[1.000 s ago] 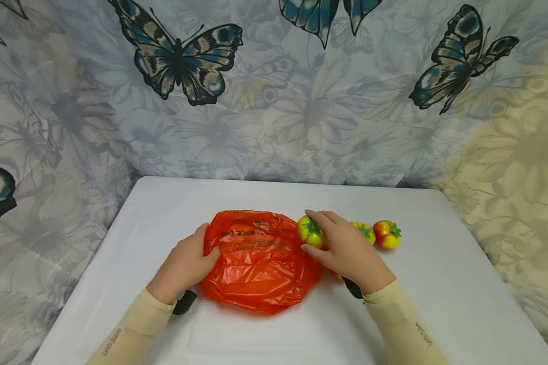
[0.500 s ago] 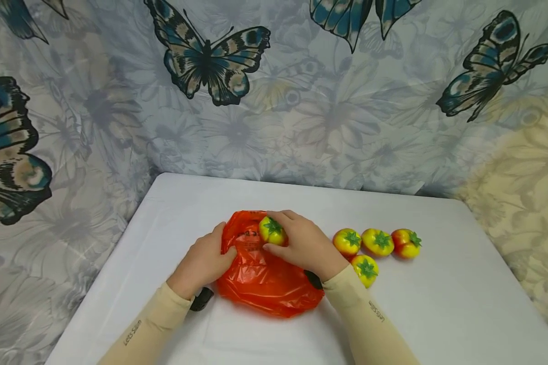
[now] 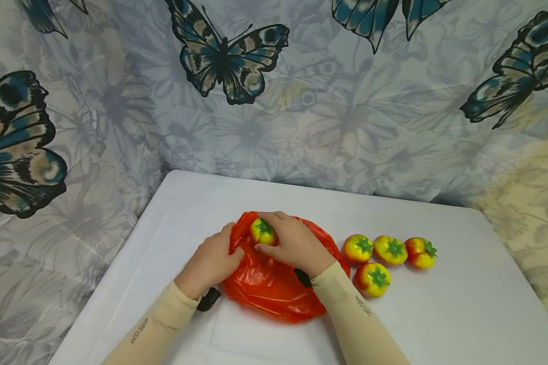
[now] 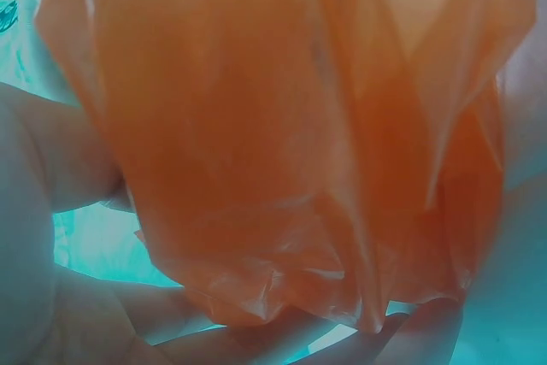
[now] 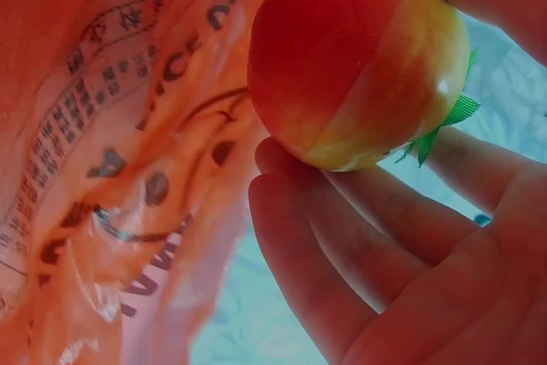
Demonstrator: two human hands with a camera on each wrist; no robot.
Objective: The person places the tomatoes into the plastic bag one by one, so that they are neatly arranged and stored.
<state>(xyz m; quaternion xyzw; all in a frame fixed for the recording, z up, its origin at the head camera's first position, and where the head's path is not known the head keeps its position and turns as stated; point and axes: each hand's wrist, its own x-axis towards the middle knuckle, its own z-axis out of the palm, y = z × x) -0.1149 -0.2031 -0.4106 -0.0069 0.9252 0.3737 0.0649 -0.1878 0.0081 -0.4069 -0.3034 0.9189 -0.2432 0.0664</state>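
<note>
My left hand (image 3: 210,262) holds the left side of a thin red plastic bag (image 3: 274,295), with the thumb on the near side. In the left wrist view the bag (image 4: 231,126) fills most of the picture, and fingertips lie along its lower edge. My right hand (image 3: 299,247) grips a red-and-yellow artificial tomato (image 3: 261,232) with a green leafy top, over the bag's opening. Up close, the tomato (image 5: 350,57) sits between thumb and fingers beside the printed bag wall (image 5: 128,151). What the bag holds is hidden.
To the right of the bag, several more artificial tomatoes lie on the white table, one nearest me (image 3: 372,280) and one farthest right (image 3: 421,253). Butterfly-printed cloth (image 3: 255,137) hangs behind the table (image 3: 461,314). Black wrist cameras (image 3: 208,299) sit under the wrists.
My right hand has carried the tomato leftward from the bag's right edge to over its opening. The left hand keeps hold of the bag. The head view has shifted, uncovering the other tomatoes.
</note>
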